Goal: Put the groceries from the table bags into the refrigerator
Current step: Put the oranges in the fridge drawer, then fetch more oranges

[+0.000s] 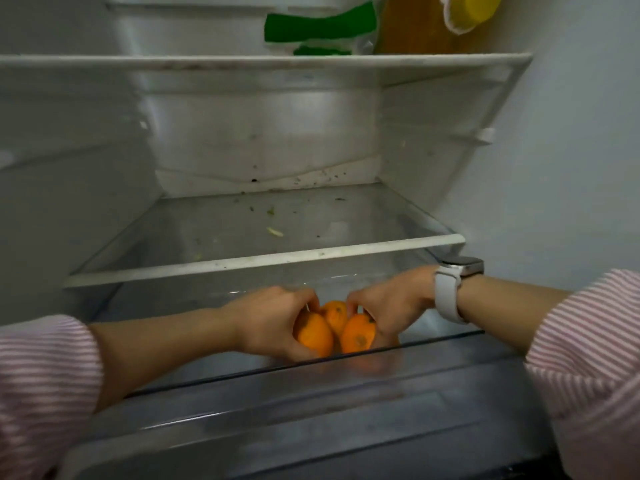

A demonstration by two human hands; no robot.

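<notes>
Three oranges sit together low in the open refrigerator, over the clear crisper drawer (346,382). My left hand (273,320) grips the left orange (315,336) from the side. My right hand (388,306), with a white watch on its wrist, curls round the right orange (358,334). The third orange (335,315) is wedged behind, between both hands. Whether the oranges rest on the drawer's floor or are held above it is unclear.
A glass shelf (263,261) with crumbs and scraps hangs just above my hands. A higher shelf (266,60) carries a green-and-white bag (322,29), an amber bottle (412,26) and a yellow item (467,12). The fridge's right wall (571,150) stands close.
</notes>
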